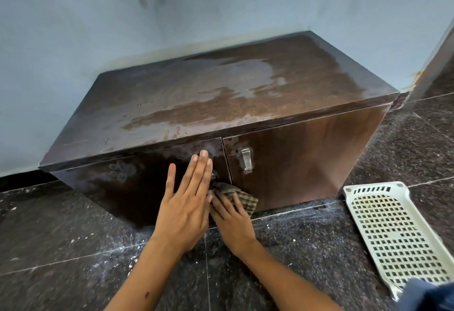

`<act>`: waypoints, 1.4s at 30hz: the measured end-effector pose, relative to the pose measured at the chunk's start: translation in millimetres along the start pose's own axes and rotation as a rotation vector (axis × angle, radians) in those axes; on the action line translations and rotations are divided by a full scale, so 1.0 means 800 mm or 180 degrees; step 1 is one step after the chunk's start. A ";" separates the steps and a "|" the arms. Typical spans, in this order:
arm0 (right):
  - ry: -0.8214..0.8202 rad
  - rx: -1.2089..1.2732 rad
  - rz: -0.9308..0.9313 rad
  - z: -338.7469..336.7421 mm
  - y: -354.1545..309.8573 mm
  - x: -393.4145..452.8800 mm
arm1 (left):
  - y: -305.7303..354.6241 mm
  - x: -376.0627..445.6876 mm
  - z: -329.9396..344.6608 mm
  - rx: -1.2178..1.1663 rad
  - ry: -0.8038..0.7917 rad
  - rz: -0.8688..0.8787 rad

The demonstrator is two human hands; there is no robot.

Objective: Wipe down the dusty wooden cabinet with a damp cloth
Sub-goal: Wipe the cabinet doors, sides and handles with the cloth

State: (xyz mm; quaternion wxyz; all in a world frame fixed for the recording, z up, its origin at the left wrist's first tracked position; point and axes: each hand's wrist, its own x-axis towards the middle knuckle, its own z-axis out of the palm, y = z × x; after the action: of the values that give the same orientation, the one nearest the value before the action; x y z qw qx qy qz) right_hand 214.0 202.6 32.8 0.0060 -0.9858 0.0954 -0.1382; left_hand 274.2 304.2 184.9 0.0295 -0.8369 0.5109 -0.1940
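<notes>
Cabinet (245, 94): low wooden box on the floor against the wall; its top shows wet streaks and dusty patches, so the top looks only partly wiped.
Left hand (186, 202): flat, fingers straight, pressed on the left door, probably to keep it from swinging while the other hand rubs.
Right hand (231, 217): fingers spread over the cloth, pushing it against the door front.
Cloth (242, 196): checked rag, bunched low at the seam between the doors, under the right hand.
Handle (246, 159): metal, on the right door, smudges around it.
Tray (390, 237): perforated plastic, lying on the floor to the right, out of the way.
</notes>
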 end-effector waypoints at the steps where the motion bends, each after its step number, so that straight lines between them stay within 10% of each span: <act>1: -0.0333 -0.0177 -0.0242 0.002 0.004 0.004 | -0.001 0.000 0.002 0.0004 0.0022 0.0021; 6: -0.1502 -0.1855 -0.1606 0.031 0.057 -0.012 | -0.004 0.000 0.013 0.0038 0.0083 0.0064; 11: -0.1803 -0.1727 -0.1432 0.036 0.126 -0.053 | -0.009 -0.004 0.029 0.0014 0.0203 -0.0010; 16: -0.1696 -0.1781 -0.0928 0.032 0.166 -0.078 | 0.000 -0.008 0.042 -0.0132 0.0325 -0.0152; 31: 0.0814 -0.0561 0.0448 -0.027 0.013 0.016 | -0.008 -0.017 0.041 -0.0495 0.0458 -0.0351; 42: -0.0108 -0.1198 -0.1134 -0.015 0.078 0.010 | 0.004 -0.010 0.053 -0.0338 0.0513 -0.0605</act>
State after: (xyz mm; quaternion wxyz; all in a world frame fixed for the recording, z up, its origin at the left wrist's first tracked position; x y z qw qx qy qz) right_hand 206.3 139.8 44.1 -0.2004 -0.9730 -0.0558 -0.1003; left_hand 282.9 303.3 142.5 -0.0745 -0.8637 0.4396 -0.2352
